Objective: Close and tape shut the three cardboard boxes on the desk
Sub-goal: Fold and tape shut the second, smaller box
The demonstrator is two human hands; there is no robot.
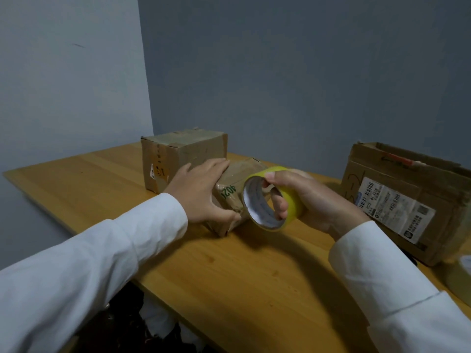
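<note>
Blue-grey walls meet in a corner behind a wooden desk [107, 189] that glows warm yellow-brown.

At the middle of the desk, the left hand [201, 192] lies flat on the small box [233, 197]. Its fingers are straight and spread over the top, and the thumb presses the near edge. This box is low and wrapped in crinkly brown tape, with green numbers on its side.

Just to the right, toward 3 o'clock from that hand, the right hand [311, 200] holds the roll of yellow tape [271, 198]. Some fingers go through the hole of the roll and the thumb curls over the top — a tight hold. The roll is lifted up off the desk, right in front of the small box, and its grey inside faces us.

Behind the left hand, at about 11 o'clock, stands the taller box [183, 159]. Its flaps are down and old tape runs across the top. It touches the small box, or very nearly.

Far off at 3 o'clock sits the big box [407, 200] — its top flaps look open and ragged, and a white label with bar codes is stuck on its side.

Both arms wear white sleeves [102, 263].
</note>
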